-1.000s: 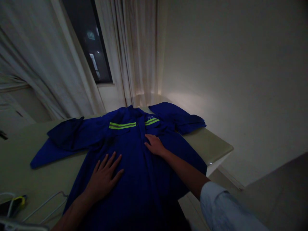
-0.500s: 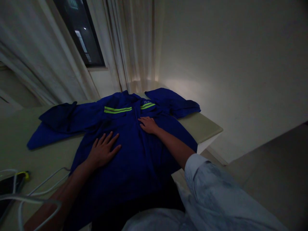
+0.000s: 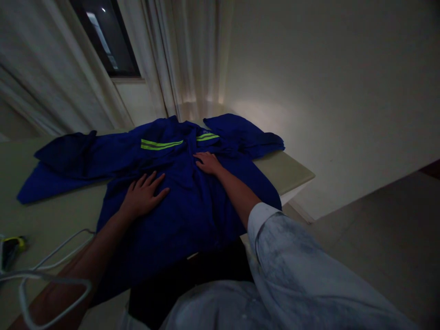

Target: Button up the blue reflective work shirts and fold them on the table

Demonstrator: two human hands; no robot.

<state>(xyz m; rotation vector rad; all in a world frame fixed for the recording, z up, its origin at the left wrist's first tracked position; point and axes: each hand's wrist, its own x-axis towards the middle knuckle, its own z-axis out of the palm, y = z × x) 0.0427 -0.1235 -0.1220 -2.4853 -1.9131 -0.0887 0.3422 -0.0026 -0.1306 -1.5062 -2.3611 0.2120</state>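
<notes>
A blue work jacket [image 3: 182, 215] with yellow-green striped bands across its chest lies spread on the table [image 3: 68, 206], its sleeves out to both sides. My left hand [image 3: 143, 195] rests flat on the left front of the jacket, fingers spread. Near the middle front seam, just below the chest bands, my right hand [image 3: 208, 162] lies on the cloth with its fingers stretched out. Neither hand grips the fabric. The jacket's lower hem hangs over the near table edge, by my body.
A white cable [image 3: 51, 275] loops over the table at lower left, crossing in front of my left forearm. Beside it is a black and yellow object [image 3: 13, 247]. Curtains [image 3: 185, 55] and a wall [image 3: 326, 91] stand behind; the table corner [image 3: 305, 175] juts out at right.
The view has tilted and shifted a little, so everything sits higher in the picture. Both hands stay flat on the jacket, with small wrinkles now showing near my right hand.
</notes>
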